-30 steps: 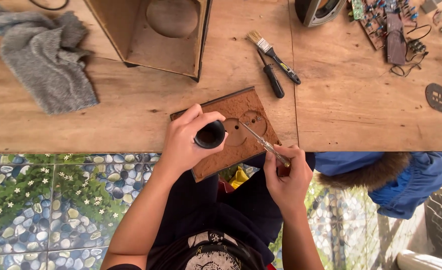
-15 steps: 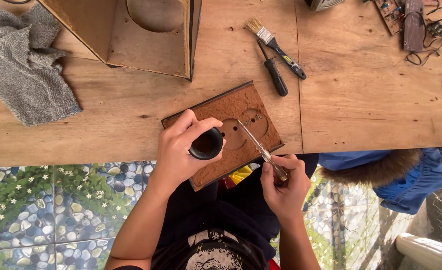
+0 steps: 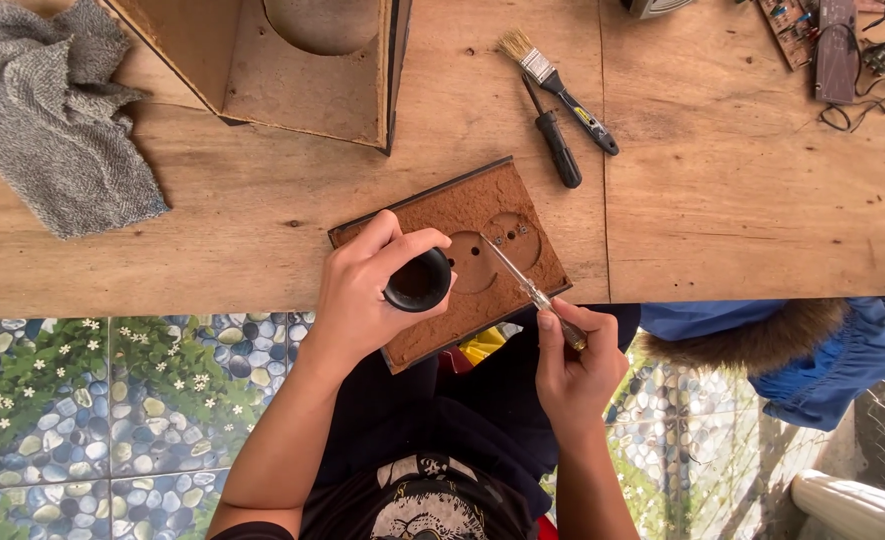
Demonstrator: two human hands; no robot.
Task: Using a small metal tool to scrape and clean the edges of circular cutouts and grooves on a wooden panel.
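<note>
Nearest to me, the right hand (image 3: 574, 362) is closed around the handle of a thin screwdriver (image 3: 522, 282). Its shaft runs up and left, and the tip sits on the brown panel (image 3: 452, 215), between two round recesses in its face. Whether the tip touches a screw I cannot tell.

The left hand (image 3: 362, 295) is closed on a black ring (image 3: 417, 282), thumb on the far side and fingers curled under. The ring is held over the left part of the panel, open side up. I cannot tell whether it rests on the panel or is held just clear of it.

The panel lies tilted at the near edge of the wooden table (image 3: 742, 210), its near corner overhanging the edge above my lap.

Further in, a black-handled tool (image 3: 554, 140) and a paintbrush (image 3: 554, 88) lie side by side, just beyond the panel's right corner. A grey cloth (image 3: 57, 120) lies crumpled at the far left, well apart from the hands. An open wooden box (image 3: 292, 70) stands at the far edge, between cloth and brush. Circuit boards with wires (image 3: 832, 40) sit at the far right corner. A blue garment (image 3: 822, 350) hangs below the table edge on the right.
</note>
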